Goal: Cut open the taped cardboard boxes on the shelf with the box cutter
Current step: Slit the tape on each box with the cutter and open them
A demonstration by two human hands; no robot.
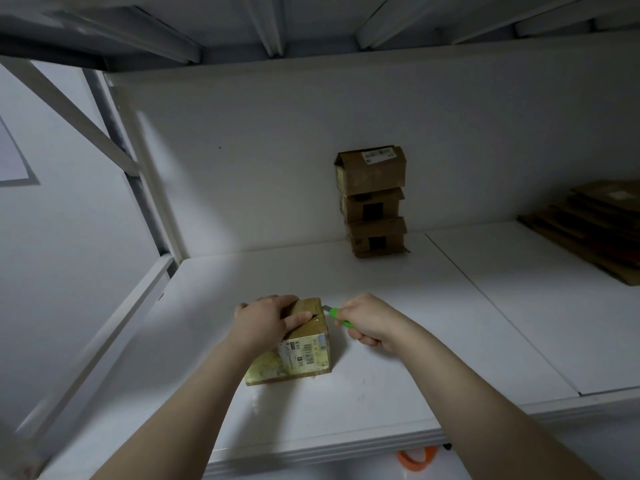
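A small taped cardboard box (304,344) with a barcode label lies on the white shelf (381,393) near its front. My left hand (268,318) rests on top of the box, thumb along the taped seam, fingers over the far left edge. My right hand (369,322) grips a green box cutter (337,317). Its short blade points at the box's upper right corner, where the tape shows a slit. Three more cardboard boxes (372,199) stand stacked against the back wall.
Flattened cardboard sheets (592,226) lie piled at the shelf's far right. A white metal upright and diagonal brace (114,147) frame the left side, and the upper shelf's underside hangs overhead. An orange object (415,460) shows below the shelf's front edge.
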